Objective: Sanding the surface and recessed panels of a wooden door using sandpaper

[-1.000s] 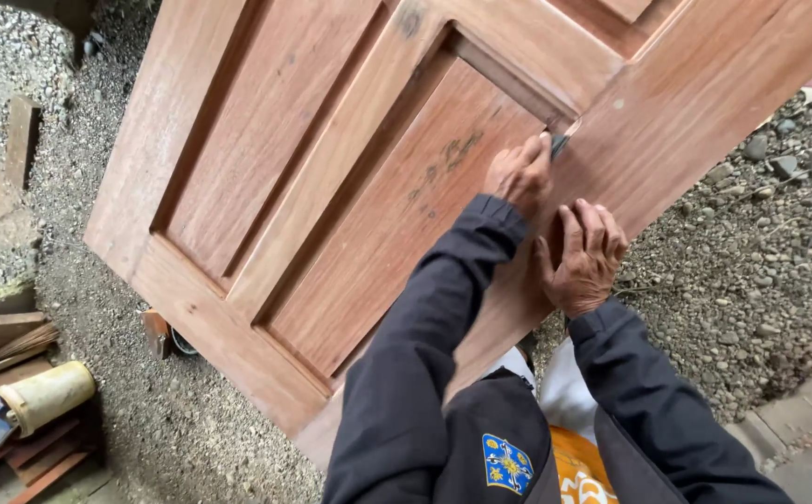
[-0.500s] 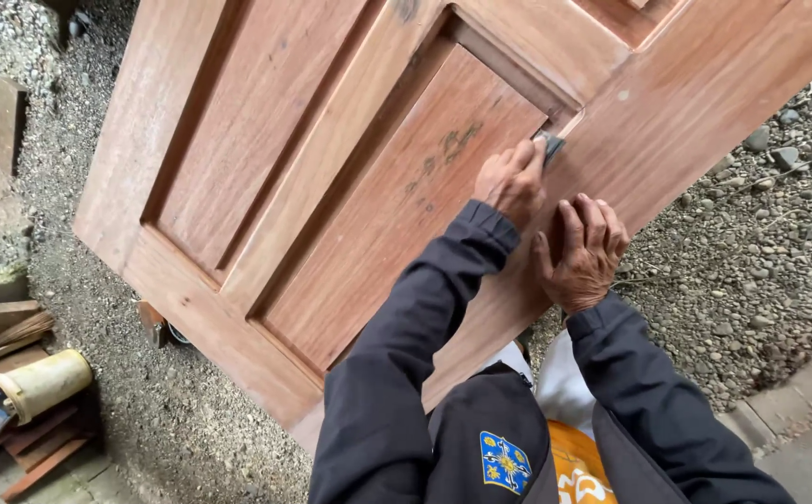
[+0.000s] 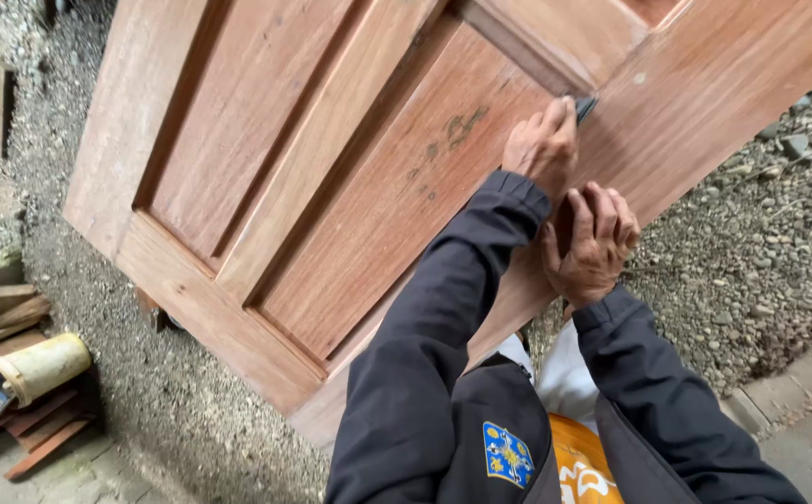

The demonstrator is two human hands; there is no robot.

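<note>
Small dark tool (image 3: 586,108), mostly hidden

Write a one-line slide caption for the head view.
Left hand presses a small dark pad into a wooden panel door; right hand steadies its edge.

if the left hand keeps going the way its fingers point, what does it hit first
Probably the small dark tool at the fingertips of the left hand, pressed into the panel's corner groove on the wooden door; just past it is the raised frame edge.

Cream plastic tub (image 3: 44,366) w/ blue lid, lower left, on its side
</note>
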